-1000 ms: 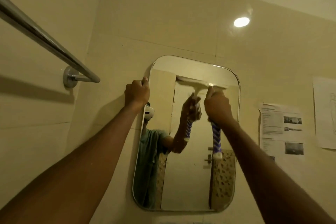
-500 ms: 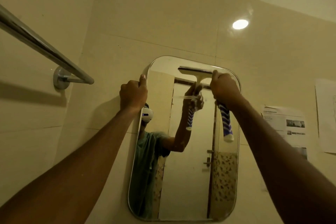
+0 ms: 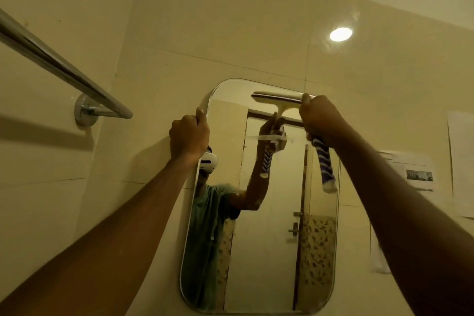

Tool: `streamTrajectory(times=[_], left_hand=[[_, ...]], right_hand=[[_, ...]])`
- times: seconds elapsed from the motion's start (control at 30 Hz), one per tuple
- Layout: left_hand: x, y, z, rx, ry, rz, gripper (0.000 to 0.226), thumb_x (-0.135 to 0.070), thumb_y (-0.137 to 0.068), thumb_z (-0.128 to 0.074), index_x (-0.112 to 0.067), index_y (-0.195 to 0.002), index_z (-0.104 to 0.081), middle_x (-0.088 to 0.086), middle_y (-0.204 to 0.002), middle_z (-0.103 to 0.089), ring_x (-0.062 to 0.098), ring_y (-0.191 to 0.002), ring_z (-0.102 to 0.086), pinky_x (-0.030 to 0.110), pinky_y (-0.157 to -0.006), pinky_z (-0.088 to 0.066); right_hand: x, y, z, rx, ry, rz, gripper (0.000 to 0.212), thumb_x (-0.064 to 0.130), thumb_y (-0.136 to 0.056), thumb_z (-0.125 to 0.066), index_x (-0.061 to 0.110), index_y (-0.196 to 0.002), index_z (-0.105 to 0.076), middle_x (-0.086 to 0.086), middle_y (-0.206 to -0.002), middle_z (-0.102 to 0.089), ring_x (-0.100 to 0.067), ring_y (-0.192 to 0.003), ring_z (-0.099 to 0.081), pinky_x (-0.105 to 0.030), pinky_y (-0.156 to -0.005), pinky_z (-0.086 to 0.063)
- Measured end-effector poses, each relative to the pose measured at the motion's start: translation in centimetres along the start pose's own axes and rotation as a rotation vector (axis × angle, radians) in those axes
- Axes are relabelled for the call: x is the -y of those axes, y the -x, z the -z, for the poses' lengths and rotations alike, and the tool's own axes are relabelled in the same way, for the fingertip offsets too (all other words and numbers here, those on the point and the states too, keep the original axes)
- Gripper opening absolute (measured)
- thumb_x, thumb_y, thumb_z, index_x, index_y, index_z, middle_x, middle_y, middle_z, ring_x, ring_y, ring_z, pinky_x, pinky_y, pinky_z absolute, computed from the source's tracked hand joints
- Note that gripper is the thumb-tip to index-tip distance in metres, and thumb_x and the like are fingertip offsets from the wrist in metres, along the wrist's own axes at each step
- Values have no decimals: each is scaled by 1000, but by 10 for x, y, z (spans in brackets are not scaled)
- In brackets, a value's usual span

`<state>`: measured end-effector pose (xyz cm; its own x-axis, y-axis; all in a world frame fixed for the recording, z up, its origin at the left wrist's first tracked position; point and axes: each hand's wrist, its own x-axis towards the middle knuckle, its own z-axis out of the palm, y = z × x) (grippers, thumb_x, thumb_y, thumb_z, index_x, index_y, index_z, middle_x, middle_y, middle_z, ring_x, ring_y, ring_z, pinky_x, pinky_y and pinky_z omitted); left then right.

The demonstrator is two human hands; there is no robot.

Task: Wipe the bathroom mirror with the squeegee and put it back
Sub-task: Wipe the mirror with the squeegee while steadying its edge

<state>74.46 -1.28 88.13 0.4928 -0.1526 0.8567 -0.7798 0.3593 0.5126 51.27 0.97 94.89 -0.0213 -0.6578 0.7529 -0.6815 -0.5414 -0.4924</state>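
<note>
Head view gives us the mirror (image 3: 269, 251) on the tiled wall, both arms stretched up to it. Our right hand (image 3: 319, 120) is wrapped tight round the squeegee (image 3: 278, 98), fist closed just under the neck, with the blue-and-white handle sticking out below it. Our left hand (image 3: 188, 136) grips the mirror's upper left edge, fingers curled on it and thumb pointing up along the rim.

What has changed is the height of the blade. A second ago it lay a good way down the glass; half a second ago it was higher; now it sits level along the very top of the mirror, on the right half, apparently touching the glass. The left hand has kept its place on the edge throughout.

We read that as the return to the top for a fresh pass — most likely a pull downward comes next. The wiping looks to be under way, not finished, and putting the tool back is not yet done.

A towel rail (image 3: 64, 69) juts from the left wall, and printed sheets (image 3: 415, 174) hang to the right.
</note>
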Motion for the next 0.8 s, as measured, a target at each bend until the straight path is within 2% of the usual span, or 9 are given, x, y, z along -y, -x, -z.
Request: streamTrajectory(times=[0.07,0.13,0.23,0.37,0.43,0.5,0.57,0.7,0.8], left_hand=[[2,-1,-1,0,7,-3,60,-34,-103,-28,6,-81,-67,21,-81,-67,23,-73,-49,31,-67,-34],[4,-3,-3,-1,17,-4,61,-36,-102,-27,4,-79,-67,22,-80,-68,29,-76,-56,31,-67,-37],[4,-2,-3,2,3,-16,62,-37,-102,-27,3,-79,-67,17,-73,-65,26,-69,-55,26,-56,-34],[1,0,0,-7,-47,-23,60,-36,-102,-28,3,-81,-67,11,-68,-57,19,-65,-49,24,-49,-26],[2,1,0,-10,-62,-28,59,-35,-102,-28,3,-80,-67,11,-67,-57,21,-63,-51,24,-50,-27],[3,2,0,3,-63,-18,57,-34,-103,-29,3,-80,-66,8,-66,-54,16,-60,-45,21,-47,-25],[3,2,1,11,-62,-13,57,-35,-102,-28,3,-83,-67,9,-70,-57,17,-66,-46,20,-49,-26],[3,1,-1,19,-46,-10,58,-36,-102,-27,2,-86,-68,19,-85,-67,21,-78,-47,30,-65,-33],[5,-1,-3,9,-35,-16,59,-37,-102,-27,2,-83,-67,20,-82,-67,27,-78,-58,31,-62,-37]], right_hand=[[-16,19,-14,17,13,10,19,24,-104,-32,11,-100,-46,-9,-84,-54,-15,-56,-53,-22,-41,-44],[-38,48,-34,32,-21,-26,28,27,-104,-31,9,-91,-48,-5,-70,-53,-9,-47,-50,-15,-31,-36],[-57,86,-50,64,-74,-103,42,33,-104,-30,11,-75,-51,-1,-57,-50,-5,-35,-42,-12,-29,-31],[-37,66,-25,75,6,-49,39,34,-104,-31,12,-77,-49,-4,-63,-52,-12,-46,-50,-22,-43,-46],[-16,42,-8,49,7,-13,30,27,-105,-31,9,-92,-51,-7,-72,-53,-17,-54,-54,-34,-61,-57],[-1,25,2,31,-7,-36,31,24,-104,-32,2,-114,-51,-11,-83,-52,-20,-62,-54,-39,-72,-58],[-1,22,0,35,-35,-61,32,26,-104,-32,3,-114,-51,-9,-78,-51,-17,-57,-52,-33,-60,-55],[-37,57,-38,43,-28,-51,34,32,-104,-31,7,-95,-52,-5,-67,-52,-12,-49,-50,-16,-34,-41],[-55,85,-51,94,-24,-113,42,36,-104,-31,8,-86,-55,-4,-63,-54,-10,-44,-49,-16,-32,-36]])
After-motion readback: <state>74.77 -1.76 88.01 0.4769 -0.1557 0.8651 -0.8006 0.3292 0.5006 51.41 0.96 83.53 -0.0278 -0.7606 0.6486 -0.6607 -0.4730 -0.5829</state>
